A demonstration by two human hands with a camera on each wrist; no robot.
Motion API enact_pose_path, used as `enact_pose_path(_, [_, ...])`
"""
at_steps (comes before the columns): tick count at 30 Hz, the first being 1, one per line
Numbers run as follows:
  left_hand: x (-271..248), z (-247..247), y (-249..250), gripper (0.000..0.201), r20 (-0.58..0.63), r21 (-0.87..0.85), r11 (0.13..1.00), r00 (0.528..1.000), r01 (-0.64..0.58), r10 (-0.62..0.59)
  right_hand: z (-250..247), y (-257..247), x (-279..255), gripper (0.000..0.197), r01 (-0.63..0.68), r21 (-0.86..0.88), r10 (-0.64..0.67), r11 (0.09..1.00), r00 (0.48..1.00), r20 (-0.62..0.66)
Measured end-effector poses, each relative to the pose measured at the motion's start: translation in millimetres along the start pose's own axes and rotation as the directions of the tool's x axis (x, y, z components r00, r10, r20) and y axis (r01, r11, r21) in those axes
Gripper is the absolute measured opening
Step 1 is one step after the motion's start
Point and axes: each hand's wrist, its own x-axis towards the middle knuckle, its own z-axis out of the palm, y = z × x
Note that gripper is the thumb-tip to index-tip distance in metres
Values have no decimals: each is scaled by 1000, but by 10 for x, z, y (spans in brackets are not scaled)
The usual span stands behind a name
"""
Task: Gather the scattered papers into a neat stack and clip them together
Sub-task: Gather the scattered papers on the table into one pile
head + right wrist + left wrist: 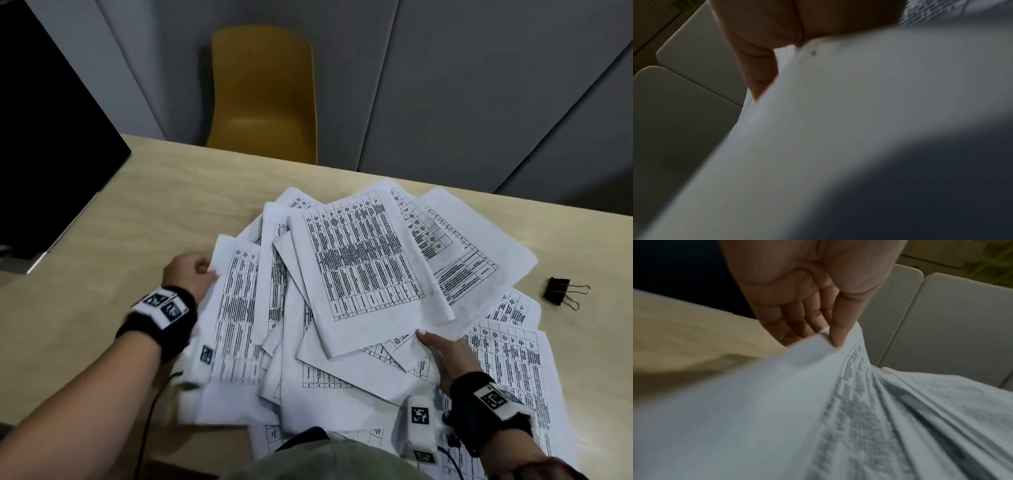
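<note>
Several printed sheets of paper [359, 260] lie in a loose, overlapping heap on the light wooden table [154, 192]. My left hand [209, 270] pinches the left edge of the heap; in the left wrist view the thumb and fingers of the left hand [828, 337] clamp a lifted corner of the papers [777, 402]. My right hand [442, 353] holds the heap's lower right side with the thumb on top, the fingers hidden under the sheets. In the right wrist view a blurred sheet [838, 113] covers most of the right hand [764, 73]. A black binder clip [561, 291] lies on the table right of the heap, untouched.
A yellow chair [263, 96] stands behind the table's far edge. A dark screen [51, 137] sits at the far left. A thin cable [150, 411] runs along my left forearm. Grey wall panels [479, 85] fill the background.
</note>
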Motion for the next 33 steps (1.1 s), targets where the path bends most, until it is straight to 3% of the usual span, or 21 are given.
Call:
enact_pose_path(2, [139, 97, 111, 38, 50, 4, 1000, 999, -5, 5, 6, -4, -19, 13, 9, -7, -9, 1000, 1000, -8])
enact_pose_path(5, [205, 267, 198, 89, 152, 261, 962, 980, 85, -128, -5, -3, -26, 4, 10, -11, -10, 1000, 1000, -18])
enact_pose_path(8, [151, 356, 281, 102, 165, 227, 965, 971, 133, -173, -14, 14, 6, 7, 14, -5, -14, 1000, 1000, -6])
enact_pose_path(11, [95, 410, 336, 86, 212, 139, 981, 964, 134, -161, -26, 44, 54, 13, 19, -6, -19, 1000, 1000, 4])
enact_pose_path(17, [-180, 509, 193, 28, 349, -133, 976, 930, 172, -116, -70, 98, 122, 14, 32, -36, -32, 999, 999, -5])
enact_pose_path(20, [-325, 384, 98, 15, 398, -231, 950, 911, 210, -105, -83, 105, 130, 13, 32, -46, -32, 998, 999, -5])
enact_pose_path(23, [-387, 198, -27, 15, 446, -343, 890, 886, 301, -128, -83, 103, 133, 10, 31, -61, -33, 998, 999, -26])
enact_pose_path(26, [-447, 138, -127, 33, 484, -389, 854, 865, 344, -128, -113, 125, 176, 10, 12, -69, -16, 998, 999, -52])
enact_pose_path(27, [-494, 167, -144, 40, 498, -395, 849, 858, 352, -125, -125, 140, 205, 12, 3, -74, -8, 997, 998, -66])
enact_pose_path(29, [-634, 270, -143, 49, 514, -383, 847, 847, 369, -136, -148, 181, 252, 37, -7, -117, -5, 993, 995, -103])
enact_pose_path(31, [-757, 391, -135, 39, 450, -367, 870, 882, 329, -143, -170, 203, 288, 55, -1, -154, -19, 988, 992, -127])
enact_pose_path(33, [-835, 443, -118, 34, 350, -296, 919, 925, 260, -149, -174, 210, 300, 39, -5, -151, -15, 989, 992, -126])
